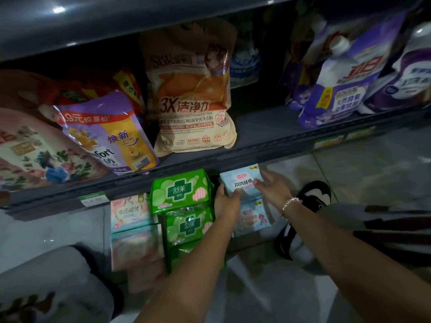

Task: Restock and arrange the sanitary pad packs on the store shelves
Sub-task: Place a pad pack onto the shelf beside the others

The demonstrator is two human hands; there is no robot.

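While both hands pinch it, the pale blue plastic pad pack (241, 180) sits beside green packs (180, 191). Left hand (226, 202) grips its left edge, right hand (271, 186) its right.

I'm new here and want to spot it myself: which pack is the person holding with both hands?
Look below the dark shelf edge under the orange detergent bag. Right of the green packs, the left hand and right hand hold a pale blue pack. It alone is printed "100%", topmost in its column.
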